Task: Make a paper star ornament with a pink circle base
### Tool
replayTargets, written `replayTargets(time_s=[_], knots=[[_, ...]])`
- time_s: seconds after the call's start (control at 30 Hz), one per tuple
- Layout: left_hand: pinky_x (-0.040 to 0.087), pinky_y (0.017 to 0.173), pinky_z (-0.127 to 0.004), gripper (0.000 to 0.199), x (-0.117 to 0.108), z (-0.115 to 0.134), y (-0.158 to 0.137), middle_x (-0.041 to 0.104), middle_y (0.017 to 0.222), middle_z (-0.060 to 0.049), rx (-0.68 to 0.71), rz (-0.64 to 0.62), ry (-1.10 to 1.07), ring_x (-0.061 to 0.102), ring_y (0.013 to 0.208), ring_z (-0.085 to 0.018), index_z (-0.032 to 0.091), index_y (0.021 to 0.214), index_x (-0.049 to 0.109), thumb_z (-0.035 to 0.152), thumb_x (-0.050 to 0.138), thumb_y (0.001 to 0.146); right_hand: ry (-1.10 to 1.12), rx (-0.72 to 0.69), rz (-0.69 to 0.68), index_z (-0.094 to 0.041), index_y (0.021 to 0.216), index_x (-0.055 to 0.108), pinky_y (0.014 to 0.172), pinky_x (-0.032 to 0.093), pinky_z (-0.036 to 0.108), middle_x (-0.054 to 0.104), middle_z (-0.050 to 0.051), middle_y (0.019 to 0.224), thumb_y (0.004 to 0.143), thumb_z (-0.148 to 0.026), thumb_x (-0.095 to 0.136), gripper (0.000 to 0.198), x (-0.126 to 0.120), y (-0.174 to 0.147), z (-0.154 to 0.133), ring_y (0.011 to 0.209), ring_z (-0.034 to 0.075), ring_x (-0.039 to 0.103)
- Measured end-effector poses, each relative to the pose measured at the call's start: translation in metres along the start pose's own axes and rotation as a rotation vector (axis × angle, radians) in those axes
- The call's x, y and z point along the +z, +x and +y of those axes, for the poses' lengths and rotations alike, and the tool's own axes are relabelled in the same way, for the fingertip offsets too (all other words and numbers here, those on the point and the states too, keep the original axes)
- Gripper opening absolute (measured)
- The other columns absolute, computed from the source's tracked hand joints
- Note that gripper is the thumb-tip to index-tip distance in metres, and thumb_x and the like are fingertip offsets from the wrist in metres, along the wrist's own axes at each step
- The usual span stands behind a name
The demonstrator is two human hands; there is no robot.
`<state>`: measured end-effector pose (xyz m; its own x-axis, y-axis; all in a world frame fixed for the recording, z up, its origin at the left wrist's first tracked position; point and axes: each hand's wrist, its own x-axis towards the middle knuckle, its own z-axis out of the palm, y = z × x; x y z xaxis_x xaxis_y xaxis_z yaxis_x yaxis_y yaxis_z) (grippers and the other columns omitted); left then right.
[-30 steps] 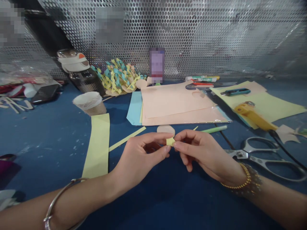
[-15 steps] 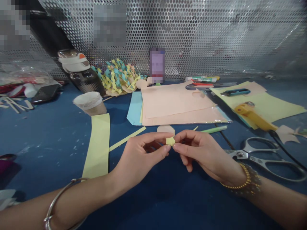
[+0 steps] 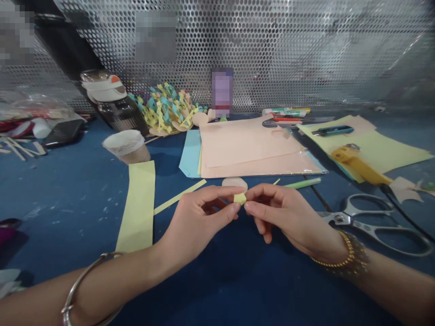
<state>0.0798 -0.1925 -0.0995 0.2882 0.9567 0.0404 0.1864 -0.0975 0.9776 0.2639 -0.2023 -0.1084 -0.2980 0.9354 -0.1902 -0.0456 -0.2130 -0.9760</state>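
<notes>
Between my left hand's thumb and index finger is a small, five-sided folded yellow paper star, held just above the blue table. My right hand has its thumb and index fingertip at the star's right edge, its other fingers curled below. Behind the fingers lies a pale paper disc, partly hidden. A thin yellow paper strip rests left of my left hand, beside a wide yellow strip. Large metal scissors lie right of my right hand, which covers their blades.
A paper cup and a dark bottle stand at the left, near a heap of curled paper strips. Pink paper sheets lie ahead. A yellow glue gun, its cord, a utility knife and a green pen lie rightward.
The folded star has shifted slightly left and turned a little in my fingers. Both hands otherwise keep nearly the same pose.
</notes>
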Motion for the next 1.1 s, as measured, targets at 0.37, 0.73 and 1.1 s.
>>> replayTargets(time_s=[0.37, 0.73, 1.1], knots=[[0.052, 0.059, -0.020, 0.021, 0.0004, -0.0036, -0.0002, 0.072, 0.082, -0.001, 0.023, -0.005, 0.008, 0.063, 0.067, -0.011, 0.024, 0.098, 0.074, 0.023, 0.070, 0.078, -0.004, -0.002, 0.022, -0.016, 0.084, 0.065, 0.036, 0.048, 0.015, 0.056, -0.006, 0.049, 0.074, -0.025, 0.075, 0.016, 0.0001, -0.0001, -0.0003, 0.042, 0.007, 0.052], [0.051, 0.057, -0.020, 0.025, 0.0000, -0.0019, -0.0006, 0.069, 0.078, -0.001, 0.028, 0.010, 0.047, 0.061, 0.063, -0.011, 0.024, 0.103, 0.073, 0.024, 0.069, 0.078, -0.013, -0.016, 0.003, -0.017, 0.087, 0.066, 0.037, 0.049, 0.014, 0.057, -0.006, 0.050, 0.075, -0.024, 0.073, 0.015, 0.0009, 0.0003, 0.0016, 0.042, 0.006, 0.053], [0.050, 0.056, -0.019, 0.024, -0.0005, -0.0024, -0.0003, 0.068, 0.079, 0.000, 0.045, -0.020, 0.050, 0.061, 0.064, -0.010, 0.026, 0.104, 0.073, 0.023, 0.067, 0.080, -0.004, -0.002, 0.028, -0.017, 0.082, 0.066, 0.036, 0.048, 0.016, 0.056, -0.006, 0.049, 0.074, -0.026, 0.075, 0.015, -0.0001, -0.0001, 0.0015, 0.041, 0.007, 0.052]])
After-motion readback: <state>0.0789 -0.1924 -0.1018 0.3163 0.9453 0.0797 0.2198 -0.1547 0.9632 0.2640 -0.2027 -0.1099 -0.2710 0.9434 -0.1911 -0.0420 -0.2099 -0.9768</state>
